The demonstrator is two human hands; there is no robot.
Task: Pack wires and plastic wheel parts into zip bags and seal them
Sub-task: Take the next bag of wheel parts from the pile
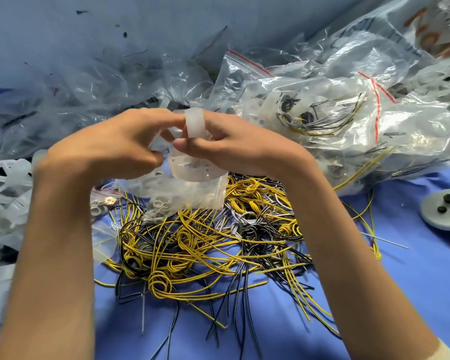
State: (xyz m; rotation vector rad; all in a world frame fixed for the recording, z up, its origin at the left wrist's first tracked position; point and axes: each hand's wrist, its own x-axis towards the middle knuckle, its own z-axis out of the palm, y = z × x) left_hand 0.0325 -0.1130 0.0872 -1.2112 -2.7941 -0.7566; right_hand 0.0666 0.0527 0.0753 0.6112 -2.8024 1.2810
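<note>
Both hands are raised over a heap of wires [208, 245], yellow, black and white, many tied in small coils, lying on the blue cloth. My left hand [107, 146] grips the top of a small clear zip bag [192, 188] that hangs below the hands and holds small parts. My right hand [234, 146] pinches a translucent white plastic wheel part [195, 123], upright at the bag's mouth. Fingertips of both hands meet around it.
A pile of filled zip bags [335, 118] with red seal strips lies at the right back. Empty clear bags [76, 94] are heaped at the left back. White plastic wheel parts [3, 193] lie at the left edge. A grey disc with black nuts [444, 211] sits at the right.
</note>
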